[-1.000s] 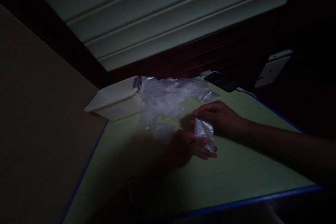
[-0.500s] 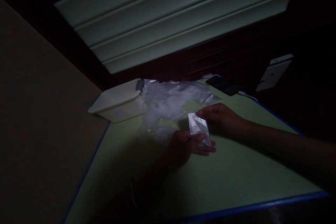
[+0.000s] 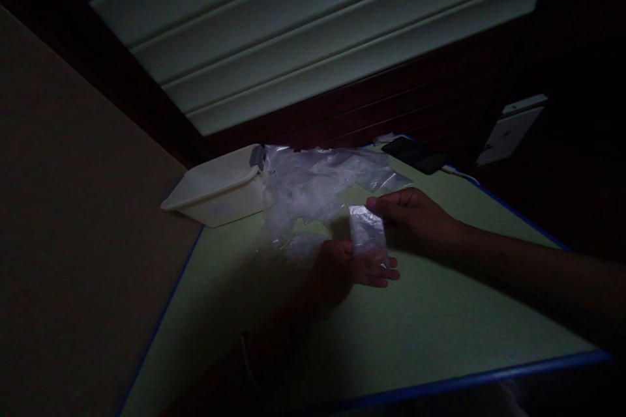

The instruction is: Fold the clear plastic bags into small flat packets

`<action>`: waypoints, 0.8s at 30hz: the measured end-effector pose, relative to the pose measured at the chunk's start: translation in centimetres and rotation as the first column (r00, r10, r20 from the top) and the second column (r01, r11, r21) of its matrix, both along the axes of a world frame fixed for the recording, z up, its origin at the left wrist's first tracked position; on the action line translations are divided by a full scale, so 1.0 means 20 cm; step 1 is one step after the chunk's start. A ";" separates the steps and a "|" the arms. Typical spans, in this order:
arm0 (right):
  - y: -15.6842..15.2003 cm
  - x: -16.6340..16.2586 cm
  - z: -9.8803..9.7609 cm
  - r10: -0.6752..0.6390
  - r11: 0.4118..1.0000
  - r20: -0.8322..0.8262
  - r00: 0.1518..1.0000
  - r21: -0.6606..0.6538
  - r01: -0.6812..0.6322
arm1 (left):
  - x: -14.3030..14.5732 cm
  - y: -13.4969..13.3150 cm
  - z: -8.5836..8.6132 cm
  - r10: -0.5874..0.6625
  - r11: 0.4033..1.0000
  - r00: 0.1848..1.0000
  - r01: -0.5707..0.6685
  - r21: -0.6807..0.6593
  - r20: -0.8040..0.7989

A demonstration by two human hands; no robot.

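A small clear plastic bag (image 3: 366, 231) is stretched between my two hands above the green table. My right hand (image 3: 415, 212) pinches its upper right corner between thumb and finger. From the lower left, my left hand (image 3: 342, 267) holds the lower part, its fingers reaching out behind the bag and showing through the film. Whether anything lies inside the bag I cannot make out in the dim light. Just beyond my hands, a heap of clear plastic bags (image 3: 313, 182) spreads over the table, with a separate clear bag (image 3: 306, 247) near my left wrist.
A white plastic bin (image 3: 229, 202) stands at the table's back left corner. A dark phone (image 3: 415, 155) with a white cable (image 3: 460, 174) lies at the back right. Blue edging (image 3: 469, 381) borders the green table (image 3: 440, 332). A slatted panel (image 3: 317, 32) rises behind.
The bag's lower part shows less glare, and the left fingers behind it are more visible. Both hands keep nearly the same place; the whole view has shifted slightly.
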State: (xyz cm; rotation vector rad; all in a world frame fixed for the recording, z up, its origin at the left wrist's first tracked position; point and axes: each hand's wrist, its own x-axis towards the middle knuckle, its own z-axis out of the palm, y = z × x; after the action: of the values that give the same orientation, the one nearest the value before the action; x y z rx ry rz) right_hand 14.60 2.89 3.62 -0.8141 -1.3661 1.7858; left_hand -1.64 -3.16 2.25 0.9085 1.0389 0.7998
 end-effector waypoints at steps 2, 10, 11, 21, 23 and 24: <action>0.01 0.00 0.00 -0.025 1.000 -0.028 0.999 -0.005 0.025 | 0.00 0.00 0.00 0.026 1.000 1.000 -0.026 -0.016 0.006; 0.00 -0.01 -0.04 0.298 0.954 0.053 0.953 -0.007 -0.298 | 0.00 0.01 0.00 0.095 0.995 0.995 -0.095 0.016 0.003; 0.00 -0.01 -0.04 0.303 0.953 0.044 0.952 -0.010 -0.303 | 0.00 0.01 0.00 0.099 0.995 0.995 -0.099 0.016 -0.002; 0.02 -0.01 -0.04 0.115 0.993 -0.074 0.991 0.011 -0.115 | 0.00 -0.01 0.00 0.072 0.995 0.997 -0.070 0.065 -0.021; 0.02 -0.01 -0.03 0.073 0.997 -0.077 0.994 0.008 -0.073 | 0.00 -0.01 0.00 0.051 0.997 0.998 -0.050 0.055 -0.022; 0.02 -0.01 -0.03 0.048 0.999 -0.084 0.995 0.000 -0.048 | 0.00 -0.01 0.00 0.046 0.998 0.999 -0.045 0.050 -0.019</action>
State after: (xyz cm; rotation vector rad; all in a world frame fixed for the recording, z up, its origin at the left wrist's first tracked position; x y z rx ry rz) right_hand 14.40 3.20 3.02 -0.7037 -1.3399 1.8376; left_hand -1.63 -3.32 2.27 0.9391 1.0642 0.8589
